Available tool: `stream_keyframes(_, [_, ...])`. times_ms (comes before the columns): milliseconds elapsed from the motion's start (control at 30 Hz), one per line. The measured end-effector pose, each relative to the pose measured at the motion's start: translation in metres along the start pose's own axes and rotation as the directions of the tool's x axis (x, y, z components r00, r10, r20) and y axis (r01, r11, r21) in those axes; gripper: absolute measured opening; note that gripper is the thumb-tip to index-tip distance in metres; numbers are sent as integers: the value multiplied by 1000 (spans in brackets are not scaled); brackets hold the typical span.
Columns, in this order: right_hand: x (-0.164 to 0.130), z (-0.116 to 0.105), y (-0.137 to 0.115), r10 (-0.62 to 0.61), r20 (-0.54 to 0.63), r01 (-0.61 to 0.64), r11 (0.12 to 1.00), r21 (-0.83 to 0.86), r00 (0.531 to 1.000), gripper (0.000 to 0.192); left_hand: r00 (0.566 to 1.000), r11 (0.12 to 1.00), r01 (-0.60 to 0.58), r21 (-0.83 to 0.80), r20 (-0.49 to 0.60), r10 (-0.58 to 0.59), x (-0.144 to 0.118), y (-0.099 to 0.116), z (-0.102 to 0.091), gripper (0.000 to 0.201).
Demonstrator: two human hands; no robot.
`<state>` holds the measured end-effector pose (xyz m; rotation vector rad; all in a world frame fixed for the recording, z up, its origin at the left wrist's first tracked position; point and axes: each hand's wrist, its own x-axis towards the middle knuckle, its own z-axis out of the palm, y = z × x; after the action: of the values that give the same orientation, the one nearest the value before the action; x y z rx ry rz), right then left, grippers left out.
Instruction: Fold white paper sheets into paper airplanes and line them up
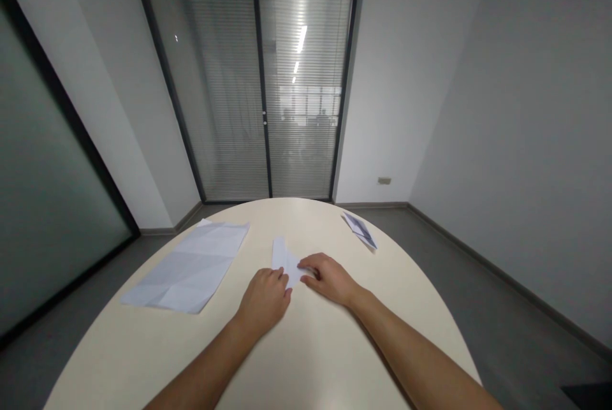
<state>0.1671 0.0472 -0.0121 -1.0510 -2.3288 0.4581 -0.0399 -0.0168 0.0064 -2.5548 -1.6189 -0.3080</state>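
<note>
A small folded piece of white paper [292,262] lies on the pale round table between my hands, with an upright strip on its left and a pointed part toward the right. My left hand [265,300] rests on its lower left, fingers curled and pressed onto the paper. From the right, my right hand [331,278] has its thumb and forefinger at the paper's right corner, closed on that edge. Part of the lower fold is hidden by my left fingers.
A large creased white sheet [191,266] lies on the left of the table [315,359]. At the far right edge sits a folded paper piece [359,230] with dark printing. Behind the table stand glass doors with blinds [229,91].
</note>
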Motion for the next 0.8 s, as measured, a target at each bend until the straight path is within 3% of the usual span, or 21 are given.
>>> stream_keyframes(200, [0, -3, -1, -64, 15, 63, 997, 41, 998, 29, 998, 998, 2, 57, 67, -6, 1, 10, -8, 28])
stream_keyframes(367, [1, -7, -1, -130, 56, 124, 987, 105, 990, 26, 999, 1000, -7, 15, 37, 6, 1, 7, -2, 30])
stream_keyframes(633, [5, -4, 2, -151, 71, 149, 988, 30, 986, 25, 996, 1000, -27, -14, 80, 28, 1, -3, 2, 35])
stream_keyframes(800, [4, -1, 1, -119, -6, 119, 985, 128, 993, 27, 996, 998, -4, -68, 87, 10, 2, 0, -3, 26])
